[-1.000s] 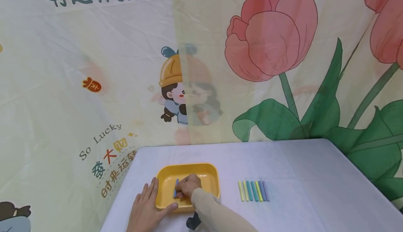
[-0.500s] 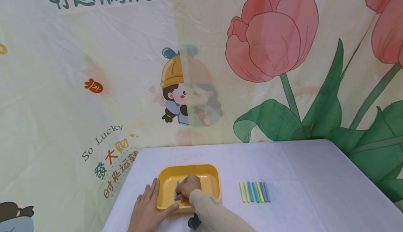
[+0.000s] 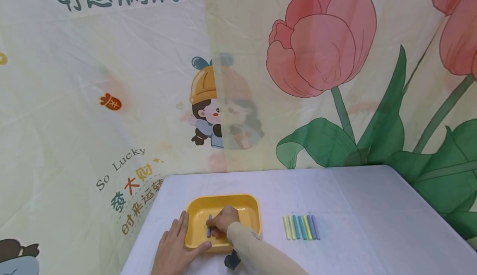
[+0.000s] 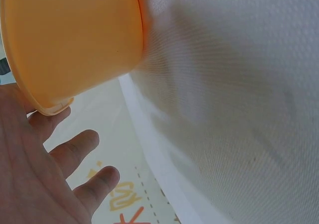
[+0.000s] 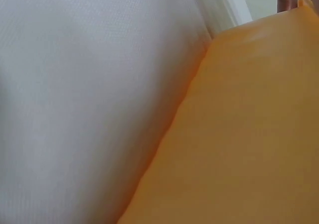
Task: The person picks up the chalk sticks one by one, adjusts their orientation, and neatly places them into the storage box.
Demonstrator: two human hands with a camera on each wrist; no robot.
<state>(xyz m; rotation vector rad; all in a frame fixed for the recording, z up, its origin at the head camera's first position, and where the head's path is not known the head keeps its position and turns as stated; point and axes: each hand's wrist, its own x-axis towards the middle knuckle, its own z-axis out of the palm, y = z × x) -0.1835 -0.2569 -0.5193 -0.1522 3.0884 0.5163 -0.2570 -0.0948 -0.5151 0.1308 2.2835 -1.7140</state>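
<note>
Your table point(image 3: 357, 208): white cloth cover. On it: yellow tray point(image 3: 246, 202) at left-centre; row of seven chalk sticks point(image 3: 301, 227) well right of tray, side by side; your left hand point(image 3: 173, 248) flat beside tray.

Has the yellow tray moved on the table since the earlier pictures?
No. The yellow tray keeps its distance from the row of chalk sticks; only the camera shifted slightly.

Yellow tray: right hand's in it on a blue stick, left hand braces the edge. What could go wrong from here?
1. The yellow tray sits near the table's front-left corner; a pull by the left hand might slide it toward the edge.
2. The right hand pinches the blue stick while covering part of it; a loose pinch could drop it askew.
3. The right sleeve passes close to the row of sticks and could scatter them.
</note>
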